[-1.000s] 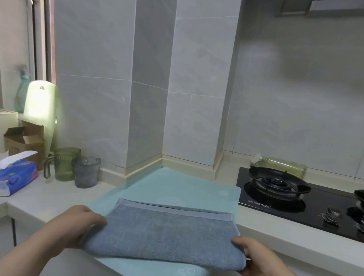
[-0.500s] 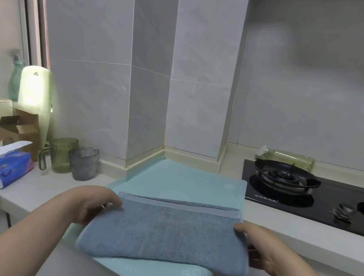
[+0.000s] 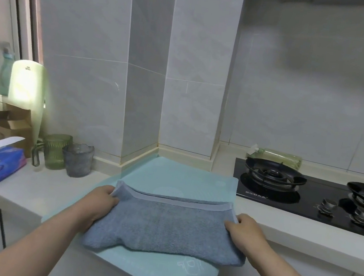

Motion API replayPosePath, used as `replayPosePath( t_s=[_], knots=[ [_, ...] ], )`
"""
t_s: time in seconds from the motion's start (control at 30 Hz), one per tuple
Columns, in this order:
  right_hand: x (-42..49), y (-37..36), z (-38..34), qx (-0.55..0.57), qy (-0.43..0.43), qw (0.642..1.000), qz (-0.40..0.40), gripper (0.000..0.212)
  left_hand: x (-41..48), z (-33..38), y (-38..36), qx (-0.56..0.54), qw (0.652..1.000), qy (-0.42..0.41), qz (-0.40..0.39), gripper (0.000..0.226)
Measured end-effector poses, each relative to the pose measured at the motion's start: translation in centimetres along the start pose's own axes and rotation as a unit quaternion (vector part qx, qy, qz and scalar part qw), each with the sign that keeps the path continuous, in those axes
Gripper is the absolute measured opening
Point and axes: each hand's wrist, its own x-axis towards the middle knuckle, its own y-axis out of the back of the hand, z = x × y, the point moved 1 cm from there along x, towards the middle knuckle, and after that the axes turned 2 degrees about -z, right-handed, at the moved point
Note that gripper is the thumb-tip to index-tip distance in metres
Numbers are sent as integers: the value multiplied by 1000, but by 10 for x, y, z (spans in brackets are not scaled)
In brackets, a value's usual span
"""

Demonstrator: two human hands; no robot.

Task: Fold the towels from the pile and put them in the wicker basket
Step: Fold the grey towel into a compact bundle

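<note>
We hold the folded grey towel (image 3: 165, 227) by its short ends, our left hand (image 3: 102, 203) and right hand (image 3: 245, 230) each a grip curled round the cloth. Its long axis runs across us, hand to hand, neither nearer. It lies on the teal mat (image 3: 194, 180) on the worktop (image 3: 33, 183), hem farthest.

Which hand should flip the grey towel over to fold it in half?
Probably left: the left hand grips the towel at its hem corner, already curled upward; the right hand pinches the other end lower.
</note>
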Motion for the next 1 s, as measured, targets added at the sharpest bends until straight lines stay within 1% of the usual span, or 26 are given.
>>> replayPosePath(
  t_s=[0.03,0.07,0.17,0.27,0.37,0.43,0.47,0.53,0.6,0.67,0.77,0.83,0.9,0.93,0.97,1.0],
  knots=[
    [-1,0,-3,-24,24,999,25,16,-3,0,-2,-11,1000,-11,10,19],
    [-3,0,-6,-19,47,998,36,18,-6,1,-3,-21,999,-21,21,21],
    [-10,1,-15,75,78,994,34,13,-12,3,1,-70,996,-35,41,21],
    [-12,-1,-27,171,57,984,-1,9,-14,-1,18,-104,992,-33,63,18],
    [-7,-12,-42,187,51,981,-29,7,-16,-12,39,-113,990,-22,81,21],
    [-3,-23,-50,190,32,980,-50,7,-17,-20,49,-97,991,-5,96,20],
    [-1,-29,-53,181,18,981,-65,7,-19,-23,53,-81,991,7,102,18],
    [3,-36,-58,155,-7,984,-86,12,-23,-30,59,-38,993,40,100,16],
    [5,-36,-61,138,-35,985,-102,8,-24,-34,65,-2,994,73,79,16],
    [10,-32,-63,80,-43,990,-109,16,-23,-35,71,20,994,92,62,15],
    [18,-30,-69,-24,6,995,-95,18,-19,-33,75,57,992,105,44,14],
    [25,-32,-71,-43,54,995,-70,26,-15,-33,74,56,992,110,35,14],
    [27,-33,-72,-6,74,995,-74,29,-12,-35,74,32,993,112,28,14],
    [28,-33,-72,30,66,994,-87,30,-13,-35,74,10,993,117,23,13],
    [28,-32,-71,87,41,989,-110,32,-14,-36,74,-20,992,124,16,13],
    [28,-32,-71,156,2,978,-141,36,-16,-36,75,-54,990,132,7,14]
  ],
)
